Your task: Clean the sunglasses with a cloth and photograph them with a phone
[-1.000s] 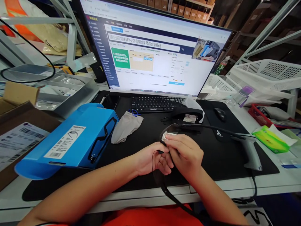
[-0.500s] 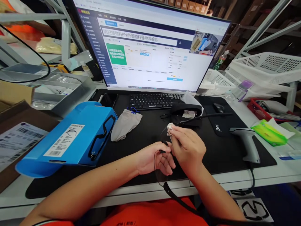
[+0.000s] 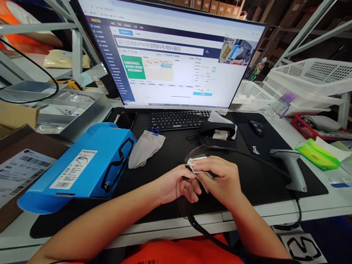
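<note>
A pair of clear-lensed glasses [image 3: 198,151] with thin black arms is held over the black desk mat [image 3: 165,154]. My left hand [image 3: 176,185] is closed around the frame at the nose bridge, one lens hanging below it. My right hand [image 3: 218,178] pinches a small white wipe [image 3: 194,163] against the upper lens. One black arm of the glasses runs right toward the grey barcode scanner [image 3: 293,167]; the other drops toward my lap.
A blue glasses box [image 3: 82,165] and a grey pouch [image 3: 144,148] lie at left. A keyboard [image 3: 177,120], monitor [image 3: 170,55], black case [image 3: 217,130] and mouse [image 3: 256,127] sit behind. White baskets [image 3: 305,82] and a green packet [image 3: 316,156] are at right.
My right hand slid the wipe up the lens, then back down and left toward my left hand. The glasses tilted slightly; my left hand stayed put.
</note>
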Action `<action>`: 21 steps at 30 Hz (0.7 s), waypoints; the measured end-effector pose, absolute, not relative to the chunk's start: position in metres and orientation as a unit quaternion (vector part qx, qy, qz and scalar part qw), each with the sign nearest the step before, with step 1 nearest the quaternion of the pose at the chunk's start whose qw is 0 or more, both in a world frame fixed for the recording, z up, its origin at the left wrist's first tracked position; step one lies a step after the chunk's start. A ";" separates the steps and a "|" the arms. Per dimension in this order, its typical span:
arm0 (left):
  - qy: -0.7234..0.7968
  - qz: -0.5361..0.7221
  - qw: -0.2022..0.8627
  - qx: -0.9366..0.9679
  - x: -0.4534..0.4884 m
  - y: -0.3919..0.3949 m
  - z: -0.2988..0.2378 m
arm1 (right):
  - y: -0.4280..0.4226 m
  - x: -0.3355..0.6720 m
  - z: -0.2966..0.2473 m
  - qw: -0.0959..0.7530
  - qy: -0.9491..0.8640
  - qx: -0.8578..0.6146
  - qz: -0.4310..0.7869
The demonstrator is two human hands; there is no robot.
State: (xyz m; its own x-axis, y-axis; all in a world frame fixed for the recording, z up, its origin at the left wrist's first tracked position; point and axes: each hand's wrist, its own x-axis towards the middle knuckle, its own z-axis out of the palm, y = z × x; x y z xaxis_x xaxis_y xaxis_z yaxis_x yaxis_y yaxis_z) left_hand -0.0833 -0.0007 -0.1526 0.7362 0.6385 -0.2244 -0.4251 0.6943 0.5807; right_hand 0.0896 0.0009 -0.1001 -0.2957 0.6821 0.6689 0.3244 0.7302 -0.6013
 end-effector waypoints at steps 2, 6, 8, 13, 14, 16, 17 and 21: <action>0.229 0.317 0.882 0.263 -0.083 0.002 -0.149 | 0.002 0.103 -0.096 0.452 -0.800 -0.323 0.228; 0.306 0.376 0.815 0.317 -0.087 0.010 -0.137 | 0.010 0.133 -0.097 0.392 -0.781 -0.413 0.256; 0.353 0.399 0.761 0.370 -0.090 0.013 -0.129 | 0.017 0.146 -0.101 0.376 -0.753 -0.479 0.249; 0.408 0.488 0.579 0.510 -0.100 0.014 -0.108 | 0.040 0.180 -0.110 0.353 -0.706 -0.575 0.215; 0.419 0.508 0.525 0.540 -0.103 0.013 -0.104 | 0.044 0.187 -0.111 0.346 -0.699 -0.597 0.188; 0.448 0.531 0.395 0.601 -0.107 0.011 -0.097 | 0.050 0.199 -0.110 0.333 -0.677 -0.644 0.129; 0.459 0.534 0.329 0.630 -0.110 0.010 -0.094 | 0.052 0.203 -0.109 0.332 -0.659 -0.668 0.102; 0.464 0.518 0.153 0.702 -0.115 0.006 -0.093 | 0.051 0.208 -0.106 0.352 -0.595 -0.720 0.061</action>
State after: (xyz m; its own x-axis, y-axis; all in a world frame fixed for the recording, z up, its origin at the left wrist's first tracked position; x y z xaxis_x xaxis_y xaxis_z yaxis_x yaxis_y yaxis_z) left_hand -0.1151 0.0057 -0.0933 0.0320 0.8106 0.5848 0.4929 -0.5218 0.6963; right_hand 0.2084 0.0509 -0.1064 0.2850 0.8994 0.3313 0.8139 -0.0445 -0.5793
